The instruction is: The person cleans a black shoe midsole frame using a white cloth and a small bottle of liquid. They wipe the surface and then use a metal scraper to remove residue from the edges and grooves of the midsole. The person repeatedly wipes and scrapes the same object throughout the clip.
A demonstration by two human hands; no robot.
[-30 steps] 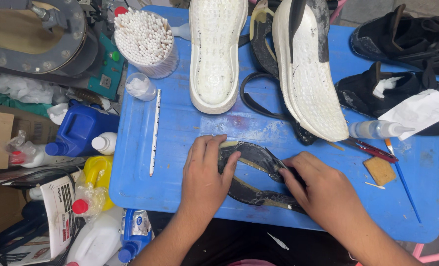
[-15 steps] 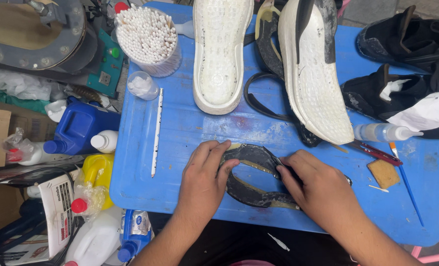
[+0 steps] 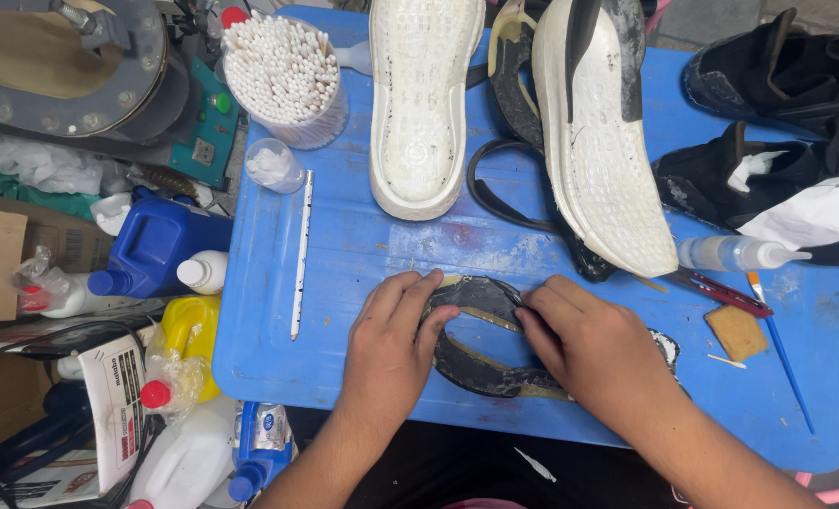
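On the floor at far left, off the edge, stand a blue jug (image 3: pixel 155 240), a yellow jug (image 3: pixel 186 330) and white bottles, with a grey round machine (image 3: pixel 71 66) above them. The blue surface (image 3: pixel 344 264) begins just right of these. At its upper left sits a tub of cotton swabs (image 3: pixel 283 71), a small clear cup (image 3: pixel 273 165) below it, and a thin white stick (image 3: pixel 301 254) lying nearly upright down the board.

The left hand (image 3: pixel 391 344) lies flat, fingers spread and pressing down on the left end of a black rubber strip (image 3: pixel 480 353). It is not clenched; the fingertips pin the piece to the surface. The strip is a curved, loop-like band, with its long axis running left to right, and it lies between the two hands, close to the near edge. The right hand (image 3: pixel 594 349) covers the strip's right end, fingers bent and pinching its upper edge near the middle. Both hands touch it; neither is clearly nearer.

Beyond the hands, well apart from them, a white sole (image 3: pixel 419 104) lies with its long axis pointing away, and a second white sole (image 3: pixel 608 141) lies tilted to its right, over another black band (image 3: pixel 495 188). Further right lie a clear squeeze bottle (image 3: pixel 735 253), a red pen (image 3: pixel 725 294), a brown sponge (image 3: pixel 737 332) and a blue-handled brush (image 3: pixel 782 353). Black shoe uppers (image 3: pixel 768 170) fill the upper right corner. Bare board shows left of the left hand and right of the right wrist.
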